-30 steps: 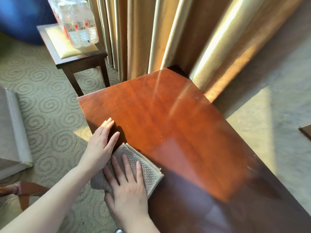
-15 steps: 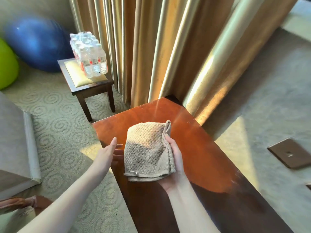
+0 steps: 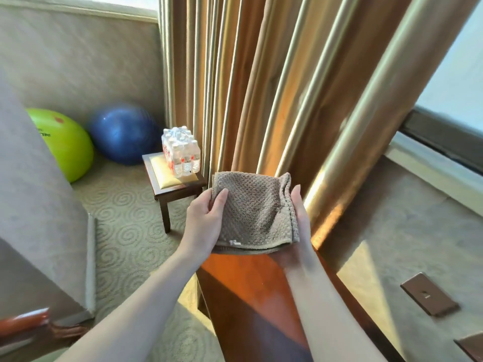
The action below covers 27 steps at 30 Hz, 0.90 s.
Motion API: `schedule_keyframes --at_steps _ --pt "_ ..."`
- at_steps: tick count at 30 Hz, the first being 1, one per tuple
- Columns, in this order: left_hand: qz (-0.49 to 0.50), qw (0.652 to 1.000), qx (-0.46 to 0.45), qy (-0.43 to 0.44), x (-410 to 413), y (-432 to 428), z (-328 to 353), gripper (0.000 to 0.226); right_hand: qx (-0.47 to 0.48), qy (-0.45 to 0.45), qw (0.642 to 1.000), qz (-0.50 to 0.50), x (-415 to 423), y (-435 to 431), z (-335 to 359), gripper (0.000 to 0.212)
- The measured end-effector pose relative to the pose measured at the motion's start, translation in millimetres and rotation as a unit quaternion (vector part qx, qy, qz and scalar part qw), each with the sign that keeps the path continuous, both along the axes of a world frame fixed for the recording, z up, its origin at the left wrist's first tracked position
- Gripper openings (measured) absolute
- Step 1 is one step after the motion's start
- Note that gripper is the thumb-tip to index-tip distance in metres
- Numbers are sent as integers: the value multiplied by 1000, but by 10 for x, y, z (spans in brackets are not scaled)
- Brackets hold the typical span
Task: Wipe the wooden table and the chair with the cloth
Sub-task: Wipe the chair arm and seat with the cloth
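A folded brown-grey waffle cloth (image 3: 254,212) is held up in the air above the far end of the glossy wooden table (image 3: 251,288). My left hand (image 3: 206,223) grips its left edge, thumb on top. My right hand (image 3: 300,231) supports its right side and underside from below. The table runs from under the cloth toward the bottom of the view between my forearms. A wooden chair armrest (image 3: 26,322) and its beige upholstered back (image 3: 31,205) show at the lower left.
A small dark wooden stool (image 3: 173,184) with a cushion carries a pack of water bottles (image 3: 180,152). Behind it sit a blue ball (image 3: 122,134) and a green ball (image 3: 62,145). Gold curtains (image 3: 261,87) hang behind the table. A brown floor plate (image 3: 428,297) lies on the carpet at right.
The cloth went from pressed flat on the table to lifted up. My left hand has left the table and taken the cloth's left edge. The view tilted upward.
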<state>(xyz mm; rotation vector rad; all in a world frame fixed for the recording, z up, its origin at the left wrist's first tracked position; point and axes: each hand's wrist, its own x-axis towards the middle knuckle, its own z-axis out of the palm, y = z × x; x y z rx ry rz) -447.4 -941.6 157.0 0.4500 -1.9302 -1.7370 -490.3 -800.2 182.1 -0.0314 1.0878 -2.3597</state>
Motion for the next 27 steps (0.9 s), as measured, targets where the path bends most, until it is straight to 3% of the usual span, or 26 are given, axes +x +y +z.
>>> schedule_keyframes --at_steps 4,8,11,19,27 --pt "55 996 -65 16 224 -81 335 38 51 51 995 66 61 -99 334 68" --pt "112 988 -100 34 548 -212 537 32 186 113 968 124 156 -151 588 51" --pt "149 980 -123 38 858 -304 664 29 226 146 958 97 290 -265 707 28" --pt "293 936 -194 31 2069 -315 1074 30 139 185 954 191 1101 -599 957 20" --pt "444 865 -235 -1 3692 -378 1280 34 45 218 912 346 2400 -1209 1070 25"
